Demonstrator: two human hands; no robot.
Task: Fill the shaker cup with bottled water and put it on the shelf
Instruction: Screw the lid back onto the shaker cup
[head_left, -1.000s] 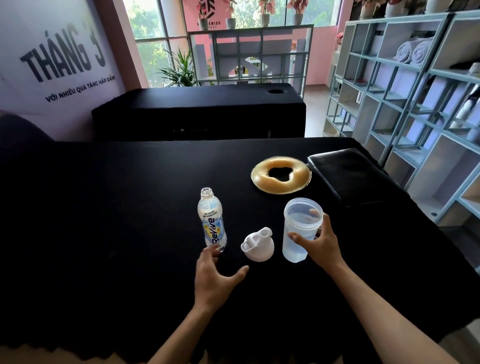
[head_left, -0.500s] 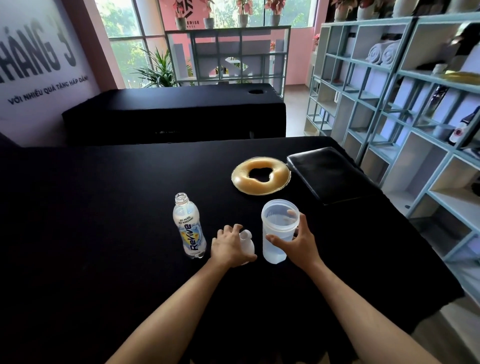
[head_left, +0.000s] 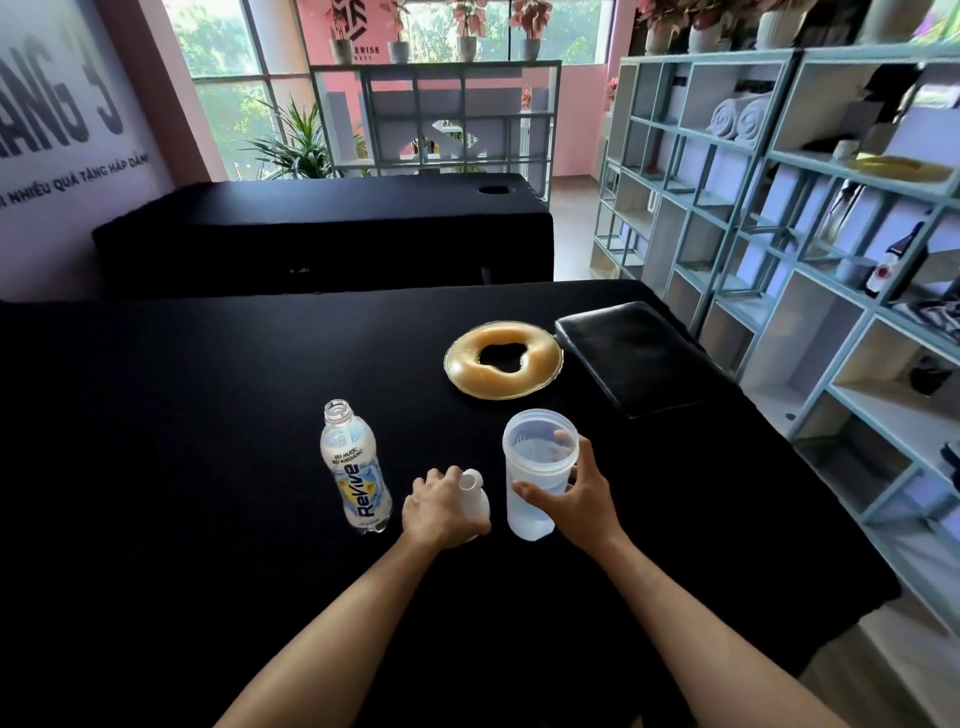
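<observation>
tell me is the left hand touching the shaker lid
Touching. The head view shows the left hand closed over the white shaker lid on the black table, fingers wrapped around it.

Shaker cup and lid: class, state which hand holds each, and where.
Right hand grips the shaker cup around its side wall; left hand covers the lid from above.
</observation>
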